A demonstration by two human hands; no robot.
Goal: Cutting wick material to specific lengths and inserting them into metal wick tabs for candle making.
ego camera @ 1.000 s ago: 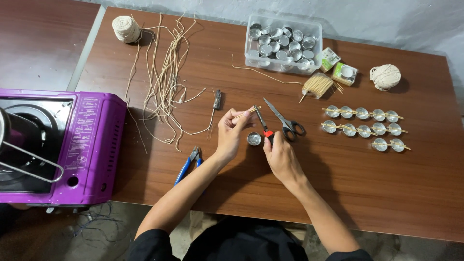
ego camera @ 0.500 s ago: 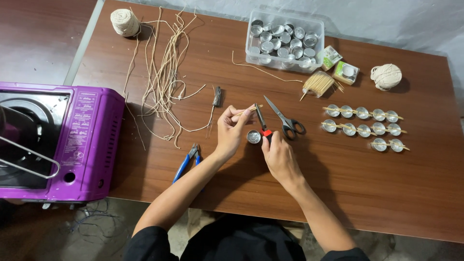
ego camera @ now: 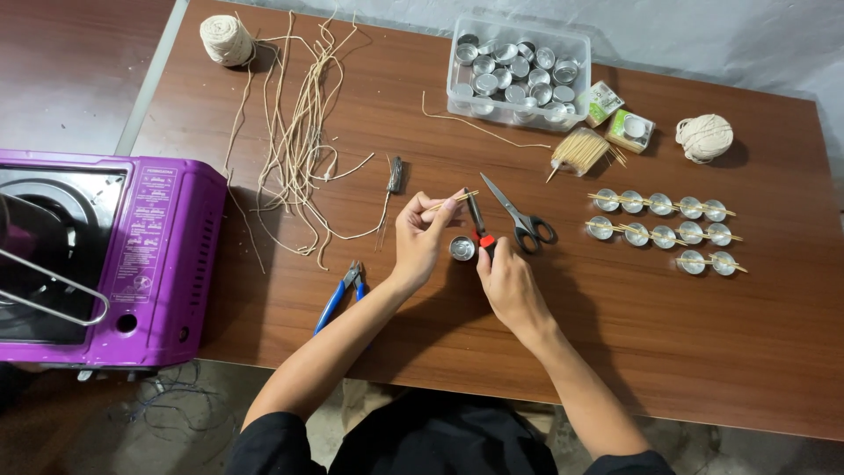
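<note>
Left hand [ego camera: 422,237] still pinching stick [ego camera: 453,201]; right hand [ego camera: 508,283] unmoved — camera shifted.

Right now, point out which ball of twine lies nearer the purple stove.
The ball of twine at the table's far left corner, above the loose strands; the other ball sits far right.

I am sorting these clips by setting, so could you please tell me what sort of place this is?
Probably a home craft table set up for candle making: a clear box of small metal cups, cut lengths of wick cord and a purple portable gas stove sit on the wooden table.
</note>
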